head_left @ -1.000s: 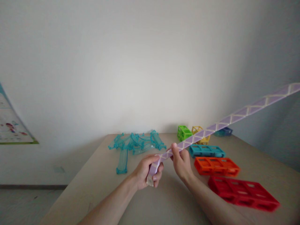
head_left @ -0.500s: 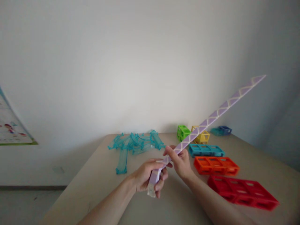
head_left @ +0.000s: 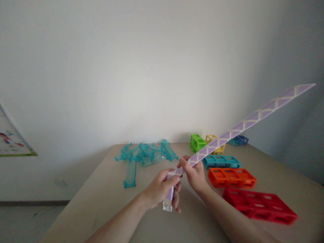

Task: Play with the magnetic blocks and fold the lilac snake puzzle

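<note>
A long purple-and-white snake puzzle [head_left: 230, 134], made of wedge-shaped segments, slants up and to the right in front of me. My left hand [head_left: 162, 189] is closed around its lower end, thumb pressed on top, with a clear end piece [head_left: 167, 205] sticking out below. My right hand [head_left: 193, 173] grips the puzzle a little farther up, thumb and fingers on opposite sides. Between the hands the puzzle bends, so the short lower section points down while the long section rises to a pointed tip at the far right. My fingers hide part of the bend.
A pile of translucent teal track pieces [head_left: 149, 155] lies on the table [head_left: 101, 202] at the back left. On the right are red [head_left: 260, 206], orange [head_left: 232, 178] and blue [head_left: 222, 161] open frames. Green [head_left: 197, 143] and yellow [head_left: 211, 139] frames stand by the wall.
The long section of the puzzle has swung right and tilted lower. Its short end now points more straight down, and my left thumb has shifted over the bend.
</note>
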Motion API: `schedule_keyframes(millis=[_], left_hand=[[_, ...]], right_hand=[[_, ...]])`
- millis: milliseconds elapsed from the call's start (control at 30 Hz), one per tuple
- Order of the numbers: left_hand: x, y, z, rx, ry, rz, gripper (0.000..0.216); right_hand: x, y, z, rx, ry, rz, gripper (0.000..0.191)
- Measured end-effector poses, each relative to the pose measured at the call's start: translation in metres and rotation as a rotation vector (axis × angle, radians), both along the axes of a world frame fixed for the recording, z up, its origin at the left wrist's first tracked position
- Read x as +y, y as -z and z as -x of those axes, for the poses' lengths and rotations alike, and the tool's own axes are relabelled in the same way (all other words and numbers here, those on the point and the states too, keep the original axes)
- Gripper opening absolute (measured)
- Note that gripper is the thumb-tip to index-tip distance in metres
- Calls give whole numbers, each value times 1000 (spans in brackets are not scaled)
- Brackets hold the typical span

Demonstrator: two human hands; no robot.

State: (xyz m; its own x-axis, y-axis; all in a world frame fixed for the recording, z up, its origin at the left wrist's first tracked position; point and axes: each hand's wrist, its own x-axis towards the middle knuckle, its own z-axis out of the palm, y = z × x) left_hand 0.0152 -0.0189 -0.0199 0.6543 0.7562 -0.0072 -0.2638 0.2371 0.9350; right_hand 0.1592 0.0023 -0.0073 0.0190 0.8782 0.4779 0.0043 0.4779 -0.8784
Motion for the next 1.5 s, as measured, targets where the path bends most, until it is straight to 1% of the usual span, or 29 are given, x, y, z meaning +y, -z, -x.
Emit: schedule_keyframes(millis=[67,100,200,267,333,400,533,667,767,833,900,967,1100,1267,1500], left_hand=[[-1,-1,-1,19,-24,-37,23],[-1,-2,-1,26,-61,-80,23],[-2,-4,-2,30,-207,-265,25],[-2,-5,-1,27,-265,-350,33],[-1,-6,0,32,-315,-381,41],[1,-5,1,59,-365,-390,44],[6,-1,4,138,-439,-446,32],[7,1,5,239,-528,-579,39],[6,2,5,299,-632,-660,35],[5,2,5,321,-717,-684,32],[4,2,6,328,-771,-703,29],[3,2,5,311,-783,-716,27],[0,1,4,251,-759,-707,25],[-1,-1,4,262,-730,-664,26],[2,-1,2,146,-583,-527,30]], right_hand=[[-1,0,1,36,8,-4,34],[-2,1,1,61,10,-13,31],[-3,4,1,128,-14,-36,22],[-3,5,1,162,-42,-29,19],[-4,5,1,192,-50,-13,19],[-4,4,1,213,-36,-9,20],[-5,2,0,209,34,-46,21],[-5,2,0,209,90,-73,21],[-5,5,-1,223,66,-80,20],[-6,6,-1,215,38,-94,20],[-8,6,0,188,26,-103,21],[-9,6,0,163,23,-103,22],[-11,4,2,172,14,-94,24],[-11,5,2,184,-4,-96,25],[-9,7,1,111,-10,-80,25]])
